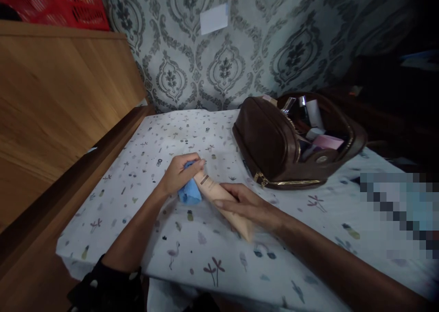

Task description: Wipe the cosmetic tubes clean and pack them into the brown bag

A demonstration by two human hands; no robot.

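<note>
A beige squeeze tube [219, 194] lies slantwise between my hands, its flat end toward me and slightly blurred. My right hand [245, 204] is wrapped round the tube's middle. At the tube's far end, my left hand [181, 171] is closed on a blue cloth [190, 194], which it presses against that end. Part of the cloth hangs below my left fingers. The tube's cap end is hidden by the cloth and fingers. Just beyond my right hand stands an open brown cosmetic bag [267, 138].
Small bottles and a pink box [327, 142] fill the bag. A white patterned cloth [178, 133] covers the table. A wooden cabinet [65, 74] with a red basket [68, 5] on it stands at left. Patterned wallpaper [226, 65] is behind. Something pixelated lies at far right.
</note>
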